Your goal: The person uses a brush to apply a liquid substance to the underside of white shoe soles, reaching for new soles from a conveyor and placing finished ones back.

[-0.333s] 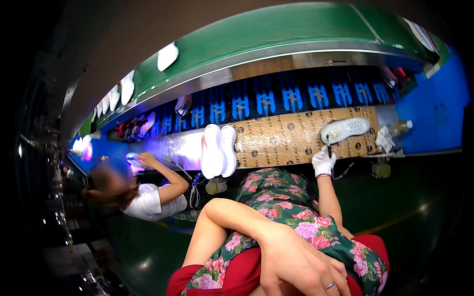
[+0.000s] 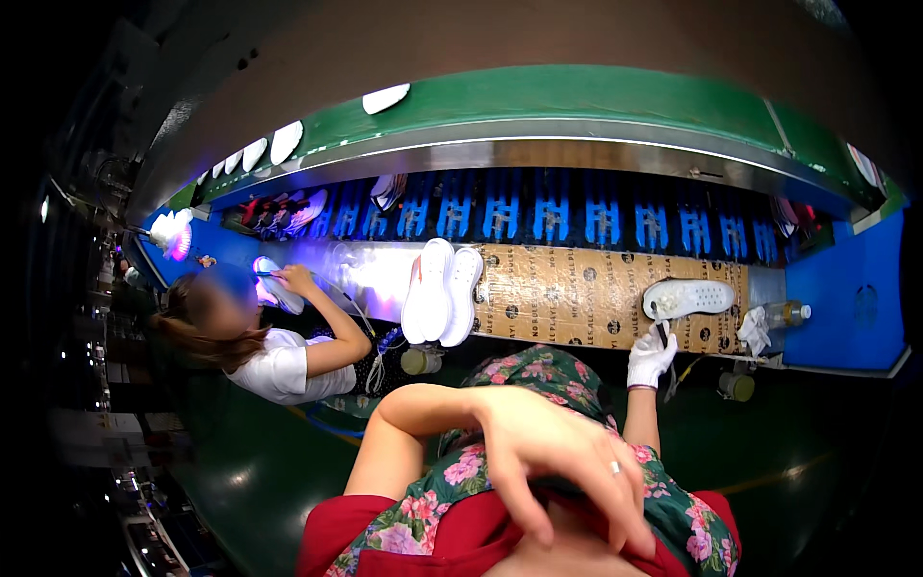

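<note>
My right hand (image 2: 653, 363), in a white glove, is closed round a dark-handled brush (image 2: 662, 333). The brush end reaches the left part of a white shoe sole (image 2: 694, 299) with small holes, which lies on brown printed cardboard (image 2: 567, 288). A whitish patch shows on that part of the sole. My bare left hand (image 2: 567, 452), with a ring on it, hovers before my chest, its fingers apart and holding nothing. Several white soles (image 2: 438, 288) rest stacked at the left end of the cardboard, away from both hands.
A small bottle (image 2: 790, 313) and crumpled white cloth (image 2: 756, 332) sit at the right end by a blue panel (image 2: 846, 308). Behind the bench runs a row of blue racks (image 2: 551, 207), under a green conveyor (image 2: 577, 101) carrying soles. A co-worker (image 2: 288, 346) works at left.
My view has tilted, so the bench sits lower and further right. The left hand has lifted off my chest and its fingers have spread. The right hand keeps the brush by the sole.
</note>
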A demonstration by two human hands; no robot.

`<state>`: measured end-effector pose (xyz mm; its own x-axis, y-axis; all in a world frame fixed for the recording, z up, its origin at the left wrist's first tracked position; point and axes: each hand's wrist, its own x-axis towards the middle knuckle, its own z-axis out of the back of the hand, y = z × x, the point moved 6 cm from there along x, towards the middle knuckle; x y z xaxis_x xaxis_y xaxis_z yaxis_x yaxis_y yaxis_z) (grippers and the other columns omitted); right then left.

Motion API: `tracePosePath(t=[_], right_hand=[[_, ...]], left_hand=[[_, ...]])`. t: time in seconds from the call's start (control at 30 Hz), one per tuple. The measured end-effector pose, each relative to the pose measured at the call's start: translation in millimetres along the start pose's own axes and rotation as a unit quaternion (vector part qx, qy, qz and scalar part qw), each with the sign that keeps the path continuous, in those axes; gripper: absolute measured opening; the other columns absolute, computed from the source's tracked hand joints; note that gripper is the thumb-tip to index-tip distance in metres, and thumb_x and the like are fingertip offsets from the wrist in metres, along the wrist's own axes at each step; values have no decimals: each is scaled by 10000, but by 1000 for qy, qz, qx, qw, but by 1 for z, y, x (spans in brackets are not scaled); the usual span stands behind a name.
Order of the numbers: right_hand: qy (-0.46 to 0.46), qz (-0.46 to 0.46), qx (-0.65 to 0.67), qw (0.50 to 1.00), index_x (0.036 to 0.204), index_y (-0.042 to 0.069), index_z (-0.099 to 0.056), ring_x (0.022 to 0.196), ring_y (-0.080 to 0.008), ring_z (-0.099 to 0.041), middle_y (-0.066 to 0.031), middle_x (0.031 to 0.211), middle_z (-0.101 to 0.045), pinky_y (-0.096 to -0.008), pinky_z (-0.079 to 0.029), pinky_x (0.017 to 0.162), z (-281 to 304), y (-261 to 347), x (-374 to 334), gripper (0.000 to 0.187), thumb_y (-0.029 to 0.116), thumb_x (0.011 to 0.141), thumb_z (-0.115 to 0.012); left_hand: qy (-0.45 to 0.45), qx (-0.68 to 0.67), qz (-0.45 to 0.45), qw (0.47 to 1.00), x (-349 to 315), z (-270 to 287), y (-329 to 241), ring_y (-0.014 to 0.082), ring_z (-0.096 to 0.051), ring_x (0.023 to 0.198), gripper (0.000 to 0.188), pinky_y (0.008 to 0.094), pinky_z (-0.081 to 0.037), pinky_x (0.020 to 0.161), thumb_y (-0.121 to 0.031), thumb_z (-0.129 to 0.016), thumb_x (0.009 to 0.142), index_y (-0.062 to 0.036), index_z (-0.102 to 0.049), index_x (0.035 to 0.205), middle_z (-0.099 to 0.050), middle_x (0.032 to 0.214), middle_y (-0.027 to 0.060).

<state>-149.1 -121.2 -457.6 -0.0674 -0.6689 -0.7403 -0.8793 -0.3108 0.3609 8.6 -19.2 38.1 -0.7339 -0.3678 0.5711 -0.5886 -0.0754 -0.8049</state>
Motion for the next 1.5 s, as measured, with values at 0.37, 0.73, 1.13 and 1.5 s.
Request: tracePosePath(t=[0.37, 0.73, 1.13, 1.5], right_hand=[[188, 295, -341, 873, 1147, 4, -705, 652, -67, -551, -20, 902, -696, -229, -402, 569, -76, 64, -43, 293, 224, 963, -650], [298, 483, -529, 631, 1035, -58, -709, 960, -219, -651, -131, 1024, -693, -329, -528, 849, -141, 44, -104, 172, -10, 872, -689], [280, 382, -559, 680, 1078, -29, -732, 824, -119, -617, -63, 981, -695, -248, -514, 733, -122, 4, -79, 196, -20, 890, -681], [233, 338, -560, 720, 1123, 4, -731, 649, -83, -621, -38, 893, -716, -213, -489, 578, -103, -18, -60, 229, 111, 923, -697]], left_hand=[[-449, 475, 223, 723, -237, 185, -74, 223, -616, 1114, 560, 378, -534, 925, -150, -709, 836, -130, -579, 1380, -612, 1269, 108], [-433, 778, 364, 274, -345, 345, -180, 398, -482, 1260, 601, 548, -413, 1006, -212, -739, 736, -76, -566, 1295, -535, 1323, 191], [-430, 753, 426, 259, -401, 279, -239, 380, -524, 1252, 669, 564, -444, 989, -232, -819, 694, -273, -589, 1322, -572, 1343, 120], [-466, 760, 427, 153, -539, 216, -311, 543, -334, 1359, 460, 786, -131, 1084, -291, -640, 901, -388, -595, 1348, -611, 1328, 105]])
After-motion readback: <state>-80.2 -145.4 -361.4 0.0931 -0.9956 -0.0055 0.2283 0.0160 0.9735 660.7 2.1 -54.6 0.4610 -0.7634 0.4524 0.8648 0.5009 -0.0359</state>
